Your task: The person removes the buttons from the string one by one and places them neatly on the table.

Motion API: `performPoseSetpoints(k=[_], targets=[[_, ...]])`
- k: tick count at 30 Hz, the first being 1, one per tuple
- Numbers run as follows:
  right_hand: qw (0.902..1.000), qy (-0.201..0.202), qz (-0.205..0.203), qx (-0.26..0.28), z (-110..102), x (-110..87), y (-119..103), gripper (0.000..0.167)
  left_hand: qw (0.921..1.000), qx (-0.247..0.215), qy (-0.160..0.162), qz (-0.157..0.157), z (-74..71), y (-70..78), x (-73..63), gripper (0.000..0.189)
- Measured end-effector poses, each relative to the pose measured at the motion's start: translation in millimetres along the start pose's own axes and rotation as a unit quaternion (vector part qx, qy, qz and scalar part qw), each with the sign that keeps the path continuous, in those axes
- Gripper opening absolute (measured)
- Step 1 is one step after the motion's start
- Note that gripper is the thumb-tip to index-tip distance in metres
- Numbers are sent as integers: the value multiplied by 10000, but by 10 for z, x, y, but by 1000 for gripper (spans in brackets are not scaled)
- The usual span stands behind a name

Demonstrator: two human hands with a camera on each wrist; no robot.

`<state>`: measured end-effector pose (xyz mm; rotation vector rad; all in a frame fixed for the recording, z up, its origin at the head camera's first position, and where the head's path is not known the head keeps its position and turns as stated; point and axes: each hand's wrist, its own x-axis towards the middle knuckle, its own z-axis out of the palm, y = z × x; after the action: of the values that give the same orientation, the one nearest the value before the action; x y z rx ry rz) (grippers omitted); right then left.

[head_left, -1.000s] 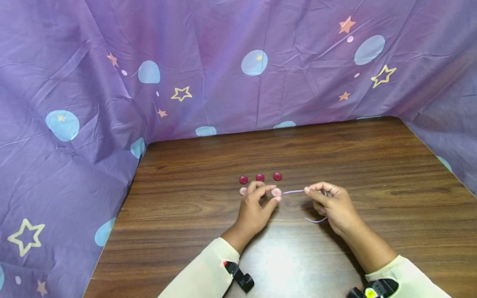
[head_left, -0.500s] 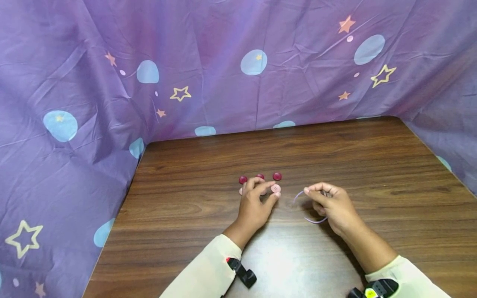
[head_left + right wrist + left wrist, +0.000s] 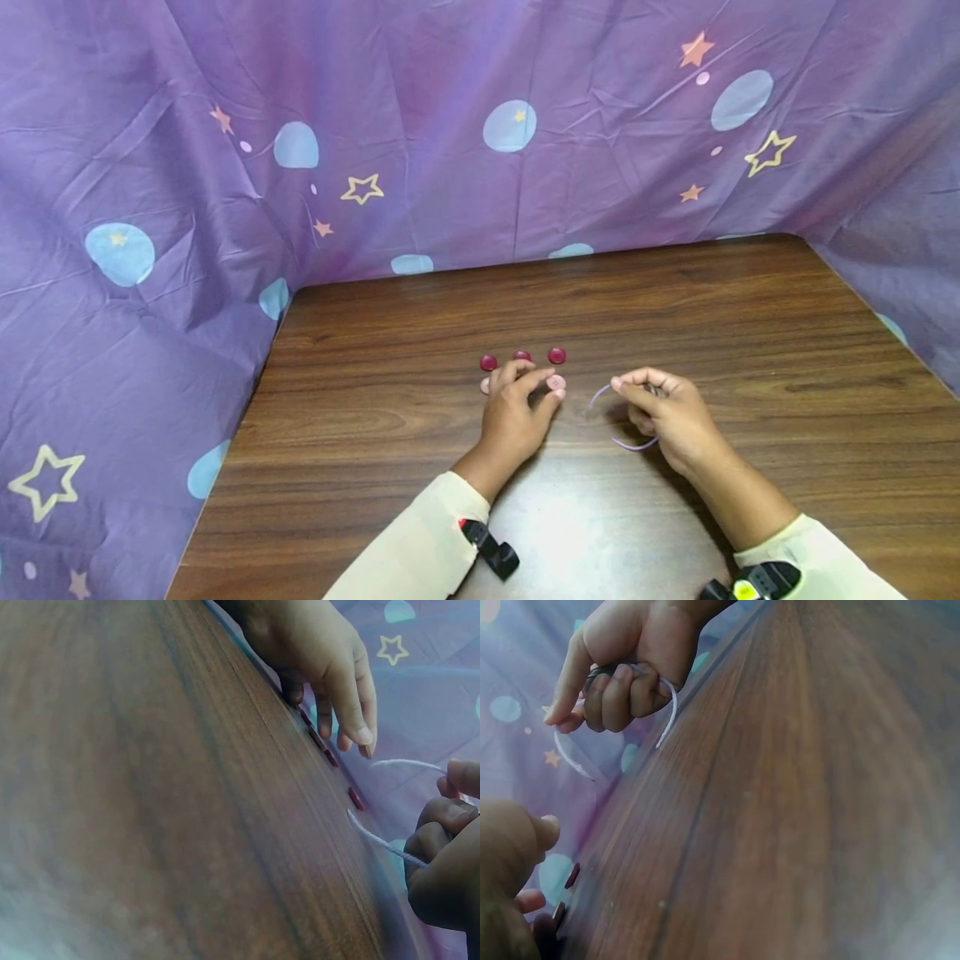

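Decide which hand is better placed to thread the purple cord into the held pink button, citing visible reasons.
Right, probably: the right hand pinches the purple cord near its free end, while the left hand pinches the pink button at its fingertips.

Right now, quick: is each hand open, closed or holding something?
Left hand: holding a pink button, pinched at its fingertips.
Right hand: closed, holding a purple string.

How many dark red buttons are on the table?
3 in sight, in a row: the left button, the middle button, partly covered by the left grip, and the right button. More could be hidden under that grip.
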<state>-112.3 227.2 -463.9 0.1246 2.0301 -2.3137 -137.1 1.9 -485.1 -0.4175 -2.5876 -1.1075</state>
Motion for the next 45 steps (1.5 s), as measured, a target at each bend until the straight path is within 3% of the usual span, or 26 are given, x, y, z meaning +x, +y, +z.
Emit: performPoseSetpoints(k=[25,45], targets=[[9999,-25,-58,95,6,-2,-10,24,9930,1114,103,-371,132,103,45,32],[10000,-64,-33,53,-12,0,2,24,9870,1537,-14,-467,199,127,77,33]])
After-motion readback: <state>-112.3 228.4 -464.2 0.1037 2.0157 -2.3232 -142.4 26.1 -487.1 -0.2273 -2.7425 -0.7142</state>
